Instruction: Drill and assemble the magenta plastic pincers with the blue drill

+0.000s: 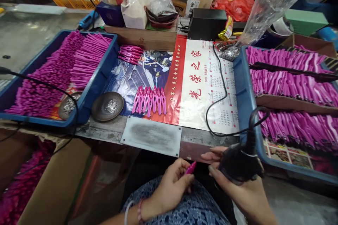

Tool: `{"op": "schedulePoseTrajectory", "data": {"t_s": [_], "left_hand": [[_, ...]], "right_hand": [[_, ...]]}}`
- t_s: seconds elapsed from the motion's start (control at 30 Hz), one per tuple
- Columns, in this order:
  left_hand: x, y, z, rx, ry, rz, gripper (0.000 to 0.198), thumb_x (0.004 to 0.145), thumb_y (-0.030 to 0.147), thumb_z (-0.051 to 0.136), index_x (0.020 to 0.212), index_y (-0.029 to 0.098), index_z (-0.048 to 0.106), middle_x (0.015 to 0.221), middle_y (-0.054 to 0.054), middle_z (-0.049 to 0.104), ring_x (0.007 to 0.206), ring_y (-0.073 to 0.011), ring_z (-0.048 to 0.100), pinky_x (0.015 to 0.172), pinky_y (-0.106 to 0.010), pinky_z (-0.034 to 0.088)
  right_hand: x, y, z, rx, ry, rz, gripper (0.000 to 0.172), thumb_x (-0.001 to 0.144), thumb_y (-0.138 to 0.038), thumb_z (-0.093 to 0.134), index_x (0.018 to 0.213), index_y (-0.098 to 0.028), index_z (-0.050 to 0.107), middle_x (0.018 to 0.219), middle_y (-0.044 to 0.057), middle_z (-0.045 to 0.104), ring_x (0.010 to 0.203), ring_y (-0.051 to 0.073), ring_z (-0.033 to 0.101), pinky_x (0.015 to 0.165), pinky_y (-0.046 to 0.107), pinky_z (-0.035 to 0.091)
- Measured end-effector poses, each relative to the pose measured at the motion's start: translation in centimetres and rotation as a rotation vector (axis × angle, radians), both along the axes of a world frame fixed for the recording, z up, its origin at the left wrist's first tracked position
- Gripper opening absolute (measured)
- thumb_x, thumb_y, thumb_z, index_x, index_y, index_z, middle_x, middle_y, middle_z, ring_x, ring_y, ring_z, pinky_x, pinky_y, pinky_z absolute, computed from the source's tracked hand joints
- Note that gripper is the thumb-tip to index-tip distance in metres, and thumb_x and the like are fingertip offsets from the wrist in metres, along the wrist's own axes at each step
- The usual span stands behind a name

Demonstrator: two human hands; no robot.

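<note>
My left hand [173, 184] is closed around a small magenta plastic piece [190, 167] whose tip pokes out toward the right, low over my lap. My right hand [237, 186] grips a black corded tool [239, 163] right next to that piece; its cable [219, 102] loops up over the table. On the calendar poster [208, 84] covering the table lies a row of several magenta clips [149, 100]. A second bunch of magenta clips [130, 54] sits farther back.
A blue tray [91, 88] at left holds heaps of magenta pieces [66, 66]; another blue tray [244, 95] at right holds rows of them. Two dark metal dishes [107, 106] [69, 105] hold small silver parts. A grey metal plate [151, 135] lies at the table's front edge. Cardboard boxes stand lower left.
</note>
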State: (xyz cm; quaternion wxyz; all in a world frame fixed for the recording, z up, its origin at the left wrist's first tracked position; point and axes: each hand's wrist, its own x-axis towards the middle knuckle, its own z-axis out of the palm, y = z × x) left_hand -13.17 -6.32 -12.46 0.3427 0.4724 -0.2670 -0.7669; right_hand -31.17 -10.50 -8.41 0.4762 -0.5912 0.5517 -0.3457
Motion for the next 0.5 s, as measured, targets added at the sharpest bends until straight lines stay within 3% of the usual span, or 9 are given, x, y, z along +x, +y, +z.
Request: {"op": "schedulePoseTrajectory", "data": {"t_s": [0.17, 0.3, 0.5], "left_hand": [[-1.2, -0.1, -1.2, 0.155, 0.079, 0.124, 0.051, 0.072, 0.054, 0.074, 0.089, 0.012, 0.052, 0.068, 0.001, 0.057, 0.048, -0.0046, 0.047, 0.047, -0.017, 0.037], [-2.0, 0.0, -2.0, 0.232, 0.086, 0.217, 0.06, 0.065, 0.063, 0.076, 0.085, 0.011, 0.051, 0.064, 0.001, 0.057, 0.041, -0.0044, 0.046, 0.039, -0.016, 0.036], [-2.6, -0.4, -1.6, 0.309, 0.084, 0.294, 0.068, 0.055, 0.068, 0.078, 0.084, 0.013, 0.051, 0.06, 0.001, 0.059, 0.039, -0.0087, 0.051, 0.036, -0.019, 0.042]], "right_hand": [[0.8, -0.2, -0.8, 0.111, -0.022, 0.028, 0.03, 0.083, -0.036, 0.069, 0.104, -0.016, 0.062, 0.096, 0.01, 0.07, 0.086, 0.022, 0.07, 0.076, 0.027, 0.06], [1.3, -0.5, -1.2, 0.199, -0.012, 0.104, 0.029, 0.081, -0.033, 0.067, 0.105, -0.017, 0.063, 0.102, 0.007, 0.07, 0.093, 0.02, 0.068, 0.081, 0.026, 0.057], [1.3, -1.0, -1.8, 0.305, 0.104, 0.163, 0.038, 0.082, -0.035, 0.064, 0.114, -0.015, 0.06, 0.111, 0.007, 0.066, 0.096, 0.022, 0.065, 0.074, 0.027, 0.052]]}}
